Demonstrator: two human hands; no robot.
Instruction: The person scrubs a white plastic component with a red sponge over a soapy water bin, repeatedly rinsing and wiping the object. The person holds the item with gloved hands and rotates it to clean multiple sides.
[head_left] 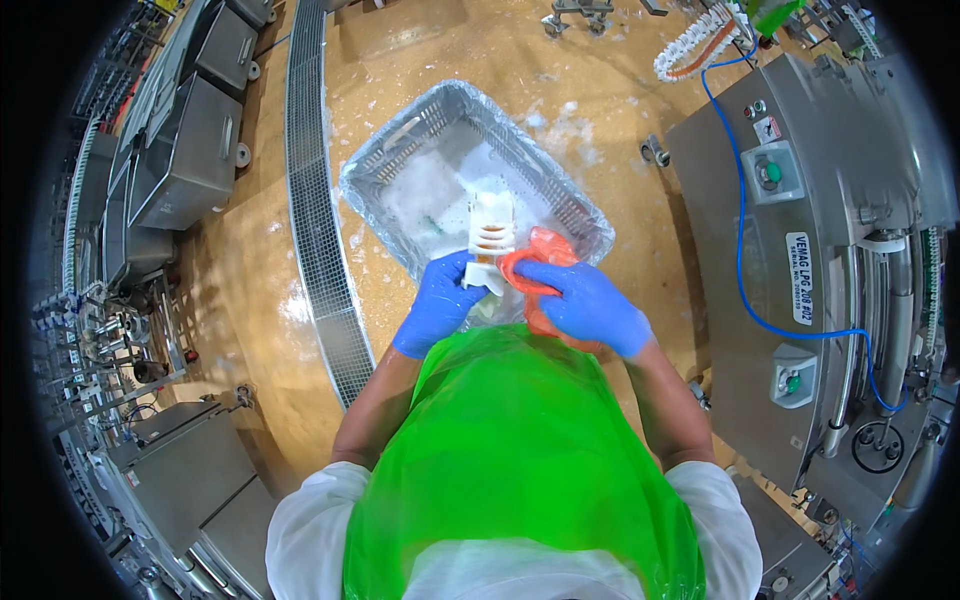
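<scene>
My left hand (438, 303), in a blue glove, is closed on the lower end of a white slotted plastic part (491, 222). In my right hand (588, 300), also gloved in blue, is a crumpled orange-red cloth (547, 248), bunched beside the part's lower end. Both hands are over the near edge of a grey, perforated-sided tub (440, 97) on the floor. White foam and water (420, 190) fill much of its inside. Whether the cloth touches the part I cannot tell.
A steel machine (725, 210) with a blue hose (742, 215) stands on the right. Along the left runs a metal floor grate (318, 190), with steel carts (190, 160) beyond it. Foam patches (565, 130) lie on the wet tan floor. A green apron (520, 440) covers my front.
</scene>
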